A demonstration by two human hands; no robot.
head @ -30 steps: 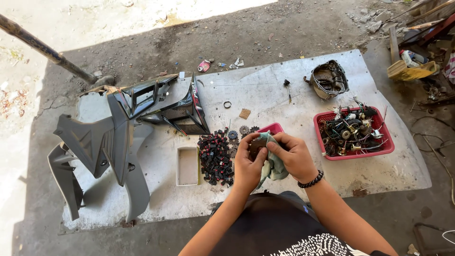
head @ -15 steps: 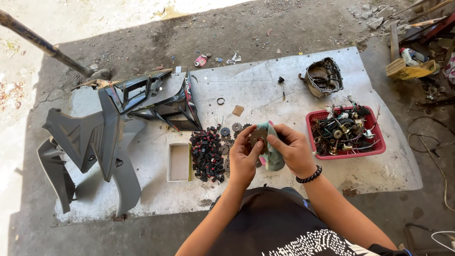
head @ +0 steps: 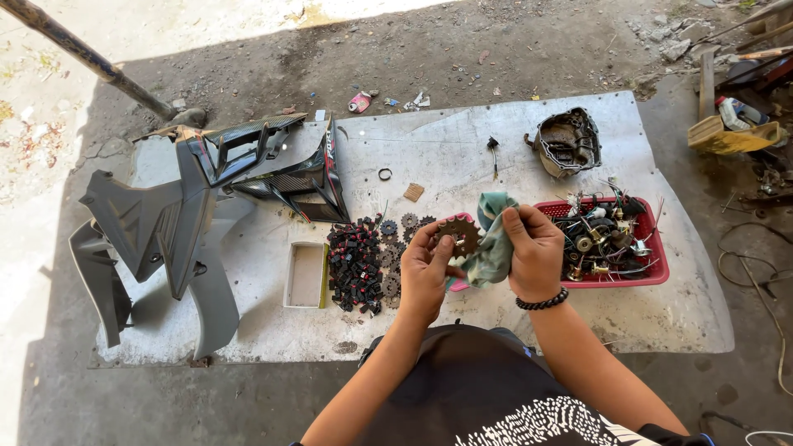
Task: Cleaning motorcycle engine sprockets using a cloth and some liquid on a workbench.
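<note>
Head view: left hand (head: 425, 272) pinched a toothed sprocket (head: 460, 234) upright between its fingers (head: 439, 239), held above the surface (head: 462, 149). Right hand (head: 535, 252) gripped a teal rag (head: 493, 248), touching the sprocket's right side. Loose sprockets (head: 388, 256) lay just left; red tray (head: 652, 277) of parts sat right.

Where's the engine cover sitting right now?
In the head view, the engine cover lies at the far right of the white sheet, just beyond the red tray of small parts and clear of both hands.
</note>
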